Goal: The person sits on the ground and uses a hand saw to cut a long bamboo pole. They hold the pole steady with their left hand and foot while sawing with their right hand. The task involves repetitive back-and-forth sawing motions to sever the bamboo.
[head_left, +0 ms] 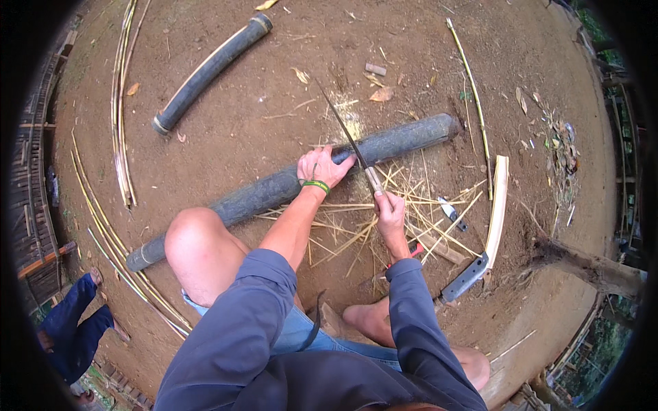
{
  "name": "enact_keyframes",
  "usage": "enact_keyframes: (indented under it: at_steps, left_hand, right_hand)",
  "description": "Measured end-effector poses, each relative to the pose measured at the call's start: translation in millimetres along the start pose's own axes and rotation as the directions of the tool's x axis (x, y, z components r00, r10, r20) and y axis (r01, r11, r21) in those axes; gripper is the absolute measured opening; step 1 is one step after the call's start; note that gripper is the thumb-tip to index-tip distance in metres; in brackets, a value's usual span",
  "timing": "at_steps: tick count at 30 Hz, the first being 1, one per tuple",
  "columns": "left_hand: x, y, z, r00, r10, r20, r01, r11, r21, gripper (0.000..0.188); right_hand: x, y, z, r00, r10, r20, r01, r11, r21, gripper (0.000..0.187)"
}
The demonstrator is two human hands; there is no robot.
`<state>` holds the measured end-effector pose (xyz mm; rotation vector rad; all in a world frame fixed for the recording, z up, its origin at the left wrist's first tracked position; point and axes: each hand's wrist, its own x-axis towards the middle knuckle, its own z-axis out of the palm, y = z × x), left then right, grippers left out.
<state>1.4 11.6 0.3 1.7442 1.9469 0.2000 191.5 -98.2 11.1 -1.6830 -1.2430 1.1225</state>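
A long, thick dark pole [253, 195] lies slantwise on the ground before me, passing beside my bent left knee. My left hand [323, 168] is closed over its upper side, bracing it just left of a handsaw [345, 125]. In my right hand [391, 214] is the saw's pale handle, fingers wrapped round it. The thin blade crosses the top of the pole and points away to the far left. Pale sawdust [353, 123] lies on the far side of the pole, by the blade. Whether the teeth are in a cut cannot be made out.
Thin split strips [356, 233] lie scattered near my right hand, with a small knife [452, 212] among them. Right of these are a curved pale slat [498, 205] and a dark flat tool [466, 279]. A shorter dark tube [212, 74] lies far left. Another person's legs [75, 322] show lower left.
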Motion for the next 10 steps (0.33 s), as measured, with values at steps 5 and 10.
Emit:
enact_keyframes:
  at_steps: [5, 10]
  left_hand:
    - [-1, -18, 1, 0.976, 0.214, 0.030, -0.216, 0.972, 0.089, 0.094]
    - [6, -13, -8, 0.975, 0.140, 0.173, -0.157, 0.984, 0.088, 0.092]
  right_hand:
    - [1, -14, 7, 1.000, 0.026, -0.002, -0.026, 0.999, 0.034, 0.042]
    - [-6, -24, -2, 1.000, 0.016, 0.017, -0.015, 0.998, -0.068, 0.038]
